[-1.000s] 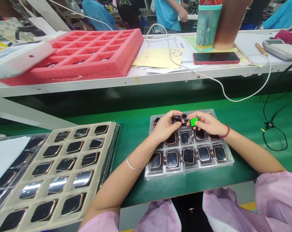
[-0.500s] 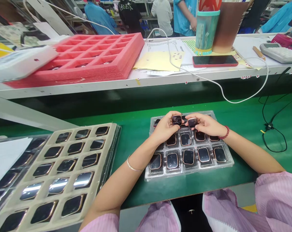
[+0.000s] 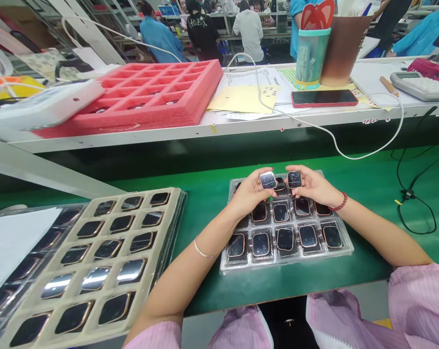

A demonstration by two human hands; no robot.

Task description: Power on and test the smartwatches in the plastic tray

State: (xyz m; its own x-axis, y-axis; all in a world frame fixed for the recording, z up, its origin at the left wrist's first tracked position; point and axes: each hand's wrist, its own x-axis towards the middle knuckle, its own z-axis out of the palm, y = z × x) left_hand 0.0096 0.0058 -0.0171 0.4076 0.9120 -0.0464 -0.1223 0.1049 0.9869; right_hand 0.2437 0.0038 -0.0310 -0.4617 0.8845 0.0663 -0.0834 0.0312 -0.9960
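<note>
My left hand (image 3: 253, 190) grips a square smartwatch face (image 3: 268, 181) by its edges, its glass bright with reflected light. In my right hand (image 3: 313, 185) is a second watch face (image 3: 294, 179), darker, with small lit marks on its screen. Both are held apart, above the back rows of a clear plastic tray (image 3: 224, 266). Several dark watch faces with gold-coloured rims, such as this one (image 3: 285, 239), lie in the tray's pockets. My hands hide part of the back row.
To the left, a cream tray (image 3: 112, 261) holds several watch faces, beside another stack under white paper (image 3: 15, 242). On the shelf above are a red foam tray (image 3: 201, 104), a phone (image 3: 324, 98), a cup (image 3: 312, 58) and a calculator (image 3: 423, 85). A white cable (image 3: 335, 140) droops over its edge.
My hands have moved slightly apart, and both watch faces are tilted differently: the left one now reflects light, the right one shows lit marks. The view has shifted a little.
</note>
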